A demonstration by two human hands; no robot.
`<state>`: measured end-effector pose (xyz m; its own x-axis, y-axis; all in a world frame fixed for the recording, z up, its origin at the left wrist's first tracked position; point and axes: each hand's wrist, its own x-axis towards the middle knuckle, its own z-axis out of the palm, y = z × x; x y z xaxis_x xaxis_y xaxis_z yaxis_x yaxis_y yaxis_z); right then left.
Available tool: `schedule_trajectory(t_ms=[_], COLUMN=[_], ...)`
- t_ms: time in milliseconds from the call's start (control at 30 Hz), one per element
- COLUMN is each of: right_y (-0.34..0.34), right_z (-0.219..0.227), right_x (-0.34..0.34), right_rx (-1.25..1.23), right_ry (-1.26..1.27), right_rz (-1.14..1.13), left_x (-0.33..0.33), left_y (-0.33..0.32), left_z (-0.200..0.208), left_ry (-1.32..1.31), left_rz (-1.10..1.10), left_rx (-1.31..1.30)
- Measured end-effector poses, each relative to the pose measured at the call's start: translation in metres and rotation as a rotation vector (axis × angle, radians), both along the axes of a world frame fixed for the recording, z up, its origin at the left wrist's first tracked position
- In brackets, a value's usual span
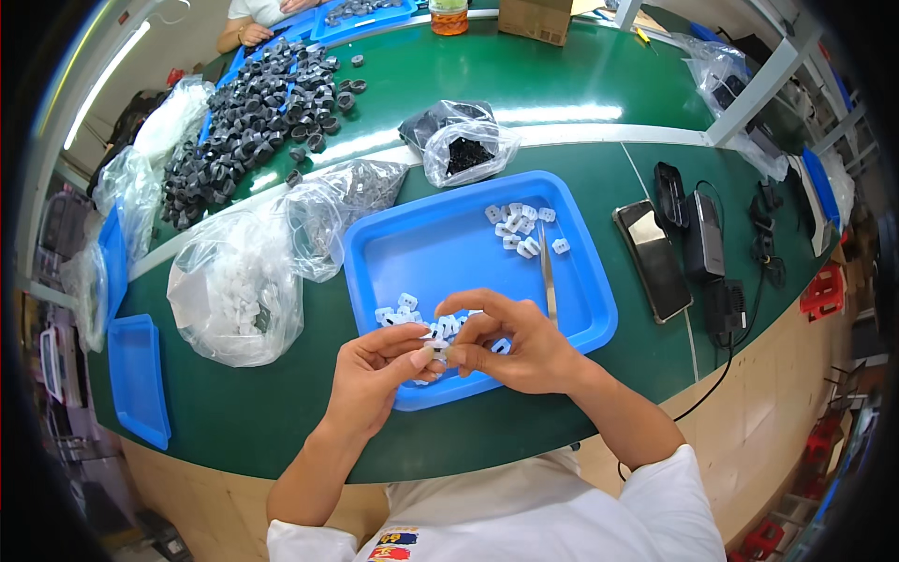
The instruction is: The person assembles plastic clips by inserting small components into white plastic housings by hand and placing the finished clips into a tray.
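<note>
My left hand (368,378) and my right hand (517,343) meet over the near edge of a blue tray (440,253). Between their fingertips is a small white plastic part (437,345), pinched from both sides; the fingers hide much of it. Just beyond and beneath them lies a loose pile of similar white parts (406,303), some with dark slots. Another cluster of white parts (511,225) sits in the tray's far right corner. Metal tweezers (548,276) lie along the tray's right side, beside my right hand.
Clear bags hold white pieces (239,304), screws or similar bits (361,187) and small black parts (468,155). Dark grey caps (248,131) heap at the far left. A phone (653,262) and a corded black device (702,234) lie right. Across the table a person's hand (255,35) shows.
</note>
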<state>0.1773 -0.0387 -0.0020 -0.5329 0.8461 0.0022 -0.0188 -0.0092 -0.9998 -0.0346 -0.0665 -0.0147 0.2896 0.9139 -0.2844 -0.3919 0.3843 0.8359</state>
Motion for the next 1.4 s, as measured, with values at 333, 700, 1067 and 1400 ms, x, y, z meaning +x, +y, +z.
schedule_trajectory(t_ms=[333,700,1067,1400], right_y=[0.000,0.006,0.003,0.003], right_z=[-0.003,0.003,-0.003,-0.008], right_x=[0.000,0.009,0.004,0.005], right_rx=[-0.085,-0.172,-0.188,-0.283], right_ry=[0.042,0.039,0.054,0.116], right_rz=[0.029,0.237,0.171,0.105], left_x=[0.002,0.003,0.006,0.009], left_y=[-0.005,-0.010,-0.012,-0.013], left_z=[0.000,-0.005,-0.005,0.001], left_ry=[-0.051,-0.082,-0.018,-0.008], left_rz=[0.031,-0.009,0.003,0.181], left_rx=[-0.051,-0.060,0.034,0.008])
